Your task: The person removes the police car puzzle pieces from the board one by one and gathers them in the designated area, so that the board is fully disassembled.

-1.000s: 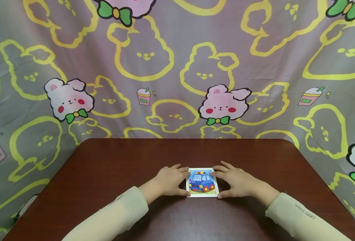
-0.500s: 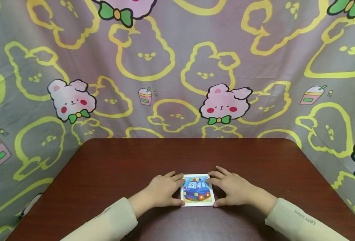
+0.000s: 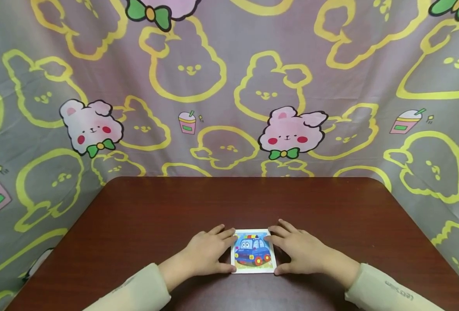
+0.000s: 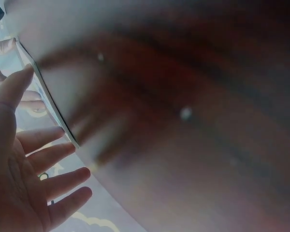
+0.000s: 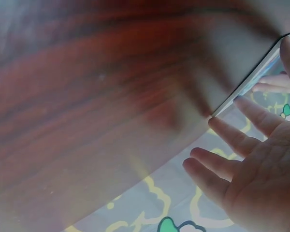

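Note:
A flat square picture card (image 3: 253, 252) with a white border and a blue cartoon car printed on it lies on the brown table, face up. My left hand (image 3: 204, 255) is at its left edge, thumb at the near corner and fingertips along the upper side. On the opposite edge, my right hand (image 3: 303, 252) touches it in much the same way. Both hands have their fingers spread and fairly straight. From the left wrist, the card's thin edge (image 4: 48, 96) runs between thumb and fingertips; the right wrist view shows its edge (image 5: 251, 77) by the fingertips too.
The dark brown table (image 3: 167, 203) has a glossy top with rounded far corners. Behind it and along both sides hangs a grey curtain (image 3: 221, 65) with yellow outlines and pink bunny prints.
The card has slid toward the person and slightly left, with both hands moving along at its sides. The latest shift is smaller than the one before.

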A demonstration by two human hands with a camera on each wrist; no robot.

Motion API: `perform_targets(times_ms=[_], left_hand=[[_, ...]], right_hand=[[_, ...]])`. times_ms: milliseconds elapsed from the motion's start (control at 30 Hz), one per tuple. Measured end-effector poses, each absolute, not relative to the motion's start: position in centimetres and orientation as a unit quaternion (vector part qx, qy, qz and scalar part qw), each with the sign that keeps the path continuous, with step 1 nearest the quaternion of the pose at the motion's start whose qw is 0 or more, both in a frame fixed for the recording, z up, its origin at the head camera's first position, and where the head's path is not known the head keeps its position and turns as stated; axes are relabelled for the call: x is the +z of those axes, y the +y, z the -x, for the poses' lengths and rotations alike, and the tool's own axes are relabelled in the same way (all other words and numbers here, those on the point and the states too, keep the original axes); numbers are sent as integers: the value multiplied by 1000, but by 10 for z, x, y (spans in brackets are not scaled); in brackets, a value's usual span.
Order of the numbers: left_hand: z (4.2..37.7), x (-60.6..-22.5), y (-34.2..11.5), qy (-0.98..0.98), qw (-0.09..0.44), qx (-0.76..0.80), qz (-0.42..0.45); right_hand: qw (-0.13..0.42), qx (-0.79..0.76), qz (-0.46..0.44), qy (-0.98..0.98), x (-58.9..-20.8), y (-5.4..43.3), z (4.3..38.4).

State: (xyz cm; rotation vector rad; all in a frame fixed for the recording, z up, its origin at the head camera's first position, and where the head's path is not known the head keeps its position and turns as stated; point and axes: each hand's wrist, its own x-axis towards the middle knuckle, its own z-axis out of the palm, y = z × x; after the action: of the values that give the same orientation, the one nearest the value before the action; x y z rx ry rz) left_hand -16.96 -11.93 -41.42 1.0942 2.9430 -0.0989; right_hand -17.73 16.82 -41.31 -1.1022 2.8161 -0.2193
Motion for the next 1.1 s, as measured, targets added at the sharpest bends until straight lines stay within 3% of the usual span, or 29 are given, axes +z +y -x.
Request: perform_targets(times_ms=[500, 800, 1100], left_hand=[[156, -412, -126, 942, 4, -25, -335], [153, -414, -128, 950, -9, -10, -311], [154, -416, -126, 952, 10, 1, -304]], right_hand=[[64, -109, 368, 921, -411, 165, 173], [70, -147, 367, 916, -407, 156, 184], [86, -168, 383, 904, -407, 134, 199]])
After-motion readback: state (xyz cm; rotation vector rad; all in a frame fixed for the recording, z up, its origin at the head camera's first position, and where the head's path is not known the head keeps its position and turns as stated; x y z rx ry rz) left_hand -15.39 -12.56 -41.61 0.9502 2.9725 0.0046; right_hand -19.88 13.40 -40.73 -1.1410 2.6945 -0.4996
